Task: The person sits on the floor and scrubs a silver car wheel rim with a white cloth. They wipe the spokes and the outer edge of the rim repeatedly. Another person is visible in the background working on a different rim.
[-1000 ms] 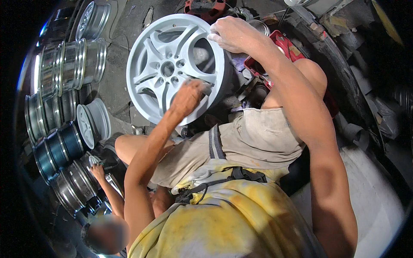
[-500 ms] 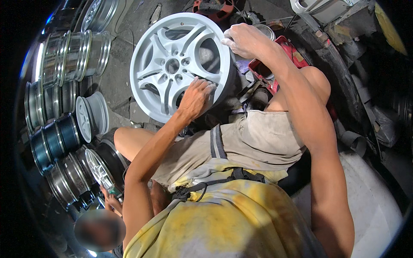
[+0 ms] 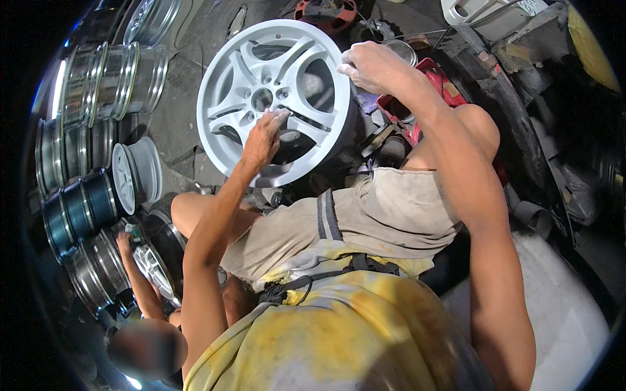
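A pale grey-white alloy wheel rim (image 3: 212,104) with split spokes leans face-up in front of my legs. My left hand (image 3: 263,140) is closed, its whitish fingertips pressed together against a spoke just below the centre hole. Whatever may be under those fingertips is too small to make out. At the upper right edge of the wheel rim, my right hand (image 3: 375,67) is closed with its dusty fingers curled on the lip.
Stacked chrome and dark wheels (image 3: 111,85) line the left side. A co-worker's arm (image 3: 140,277) reaches to a silver wheel (image 3: 153,267) at lower left. Beyond my right hand lie a red tray (image 3: 430,72), a round can (image 3: 401,51) and another pale wheel (image 3: 486,14).
My left hand has slid left across the spokes, from the lower right of the wheel rim toward its centre. My right hand stays on the edge. The co-worker's hand has moved up.
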### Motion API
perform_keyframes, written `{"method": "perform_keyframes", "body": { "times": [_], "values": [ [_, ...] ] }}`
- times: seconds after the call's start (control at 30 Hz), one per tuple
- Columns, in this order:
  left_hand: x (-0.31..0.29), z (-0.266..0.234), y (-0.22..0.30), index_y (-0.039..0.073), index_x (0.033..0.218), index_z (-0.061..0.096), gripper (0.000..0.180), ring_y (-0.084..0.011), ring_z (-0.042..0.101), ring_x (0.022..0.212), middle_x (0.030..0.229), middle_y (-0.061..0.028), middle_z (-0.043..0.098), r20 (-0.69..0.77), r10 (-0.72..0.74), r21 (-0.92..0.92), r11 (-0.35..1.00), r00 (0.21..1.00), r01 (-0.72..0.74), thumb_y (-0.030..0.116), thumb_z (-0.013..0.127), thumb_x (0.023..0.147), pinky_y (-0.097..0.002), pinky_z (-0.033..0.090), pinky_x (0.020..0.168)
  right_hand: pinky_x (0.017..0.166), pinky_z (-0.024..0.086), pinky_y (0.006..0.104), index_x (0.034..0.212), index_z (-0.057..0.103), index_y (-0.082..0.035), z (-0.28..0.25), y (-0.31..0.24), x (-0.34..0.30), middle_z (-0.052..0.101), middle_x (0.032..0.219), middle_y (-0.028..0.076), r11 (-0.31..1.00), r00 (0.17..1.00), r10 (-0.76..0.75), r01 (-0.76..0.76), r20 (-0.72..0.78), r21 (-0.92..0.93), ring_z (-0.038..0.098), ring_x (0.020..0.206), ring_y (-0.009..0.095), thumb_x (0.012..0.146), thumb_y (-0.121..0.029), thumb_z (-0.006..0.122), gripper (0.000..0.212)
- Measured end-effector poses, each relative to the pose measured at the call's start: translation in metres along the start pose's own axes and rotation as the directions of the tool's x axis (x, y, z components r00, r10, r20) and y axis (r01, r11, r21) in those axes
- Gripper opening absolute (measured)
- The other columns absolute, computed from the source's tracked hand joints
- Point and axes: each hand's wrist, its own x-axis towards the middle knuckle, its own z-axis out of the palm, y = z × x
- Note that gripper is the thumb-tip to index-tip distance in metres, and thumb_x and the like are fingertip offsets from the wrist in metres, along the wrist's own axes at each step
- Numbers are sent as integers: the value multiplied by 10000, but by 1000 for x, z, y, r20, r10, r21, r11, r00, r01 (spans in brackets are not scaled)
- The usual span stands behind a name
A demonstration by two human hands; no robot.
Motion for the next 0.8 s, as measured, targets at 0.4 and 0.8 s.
{"method": "perform_keyframes", "body": {
  "times": [0.4, 0.8],
  "values": [
    [29, 28, 67, 41, 1133, 644, 365, -357, 621, 1041, 1033, -167, 642, 209, 196, 62, 975, 958, -213, -24, 595, 777, -485, 318, 1194, 744, 587, 452, 897, 749, -22, 1, -1, 0, 715, 864, 218, 988, 995, -94, 90, -26, -125, 714, 832, 372, 902, -219, 633, 230],
    [26, 35, 63, 65, 1105, 675, 282, -332, 610, 1127, 1119, -154, 668, 206, 131, 233, 956, 970, -179, 41, 570, 844, -455, 409, 1089, 798, 508, 499, 899, 693, 14, 0, 4, -5, 673, 871, 253, 998, 1000, -13, 14, 14, -55, 654, 902, 419, 970, -281, 578, 325]
  ]
}}
